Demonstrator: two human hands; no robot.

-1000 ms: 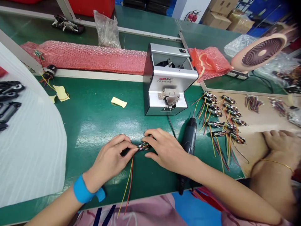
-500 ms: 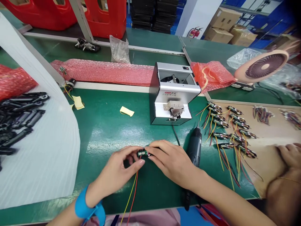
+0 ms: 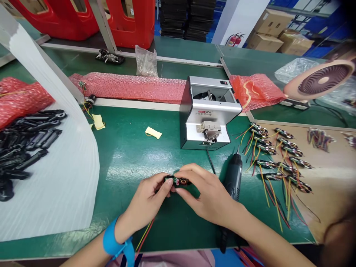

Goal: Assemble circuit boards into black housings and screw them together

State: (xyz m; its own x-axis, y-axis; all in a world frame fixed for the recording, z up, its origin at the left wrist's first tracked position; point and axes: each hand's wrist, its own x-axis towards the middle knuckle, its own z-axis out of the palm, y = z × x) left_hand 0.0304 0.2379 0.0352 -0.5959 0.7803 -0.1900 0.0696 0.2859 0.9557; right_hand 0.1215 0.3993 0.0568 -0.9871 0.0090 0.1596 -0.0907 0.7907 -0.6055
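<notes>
A small circuit board (image 3: 178, 181) with a copper coil and trailing yellow and red wires (image 3: 144, 233) is held just above the green mat (image 3: 125, 155). My left hand (image 3: 148, 202), with a blue wrist strap, pinches the board's left end. My right hand (image 3: 205, 194) grips its right end from above. Both hands are closed on the board. A black electric screwdriver (image 3: 233, 178) lies right beside my right hand. Behind the hands stands a silver screw feeder box (image 3: 207, 113).
Several wired boards (image 3: 275, 159) lie on brown cardboard (image 3: 328, 167) at the right. Black plastic parts (image 3: 25, 141) lie on white foam sheet (image 3: 55, 178) at the left. Red bubble wrap (image 3: 133, 87), yellow paper scraps (image 3: 153, 132), a pink fan (image 3: 319, 79) and another person's arm (image 3: 339, 237) at the right edge are also present.
My hands turned the board slightly and lifted it; the coil now shows on top. The view shifted left and up. The other person's hand at the right has left the cardboard.
</notes>
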